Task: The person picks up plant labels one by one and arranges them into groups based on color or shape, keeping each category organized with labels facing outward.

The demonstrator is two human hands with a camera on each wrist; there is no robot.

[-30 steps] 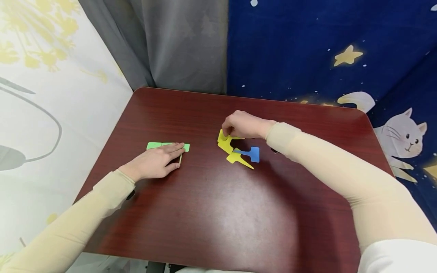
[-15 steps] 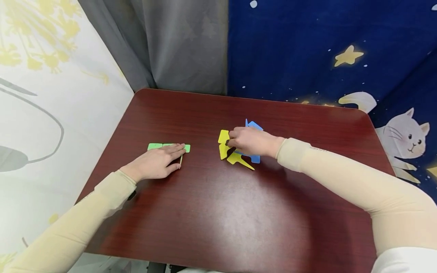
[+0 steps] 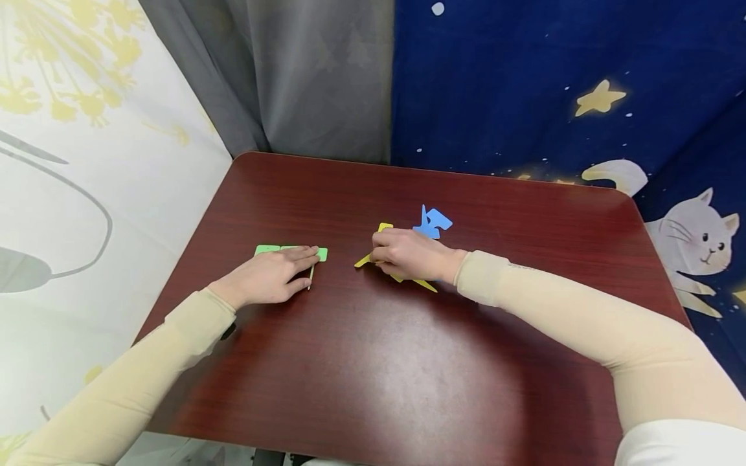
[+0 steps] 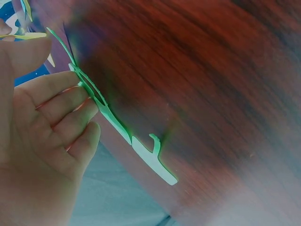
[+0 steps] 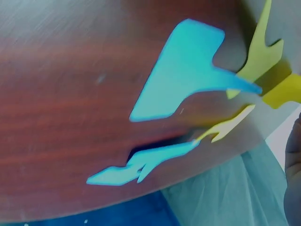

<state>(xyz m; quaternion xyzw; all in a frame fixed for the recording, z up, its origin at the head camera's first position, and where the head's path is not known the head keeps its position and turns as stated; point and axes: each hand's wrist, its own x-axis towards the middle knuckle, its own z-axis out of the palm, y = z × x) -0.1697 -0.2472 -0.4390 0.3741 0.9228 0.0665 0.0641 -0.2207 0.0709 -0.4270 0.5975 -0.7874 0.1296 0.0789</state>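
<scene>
My left hand [image 3: 265, 277] lies flat with straight fingers over a row of green T-shaped plant labels [image 3: 267, 248]. In the left wrist view the green labels [image 4: 153, 159] lie edge to edge, stems pointing away from the hand. My right hand [image 3: 410, 254] pinches a yellow T-shaped plant label [image 3: 362, 261], whose pointed stem sticks out to the left. Other yellow labels [image 3: 427, 285] lie partly hidden beneath and around that hand. Blue labels [image 3: 430, 228] overlap just beyond it; a larger-looking blue one [image 5: 181, 70] shows in the right wrist view.
The reddish-brown wooden table [image 3: 361, 375] has rounded far corners. Behind it hang a grey curtain [image 3: 326, 77] and a dark blue printed curtain [image 3: 495, 84]. A white patterned wall covering [image 3: 70, 226] stands at the left.
My right hand went right and back left, now holding a yellow label with its stem turned left. Blue labels beyond it have come into view. The left hand has stayed in place.
</scene>
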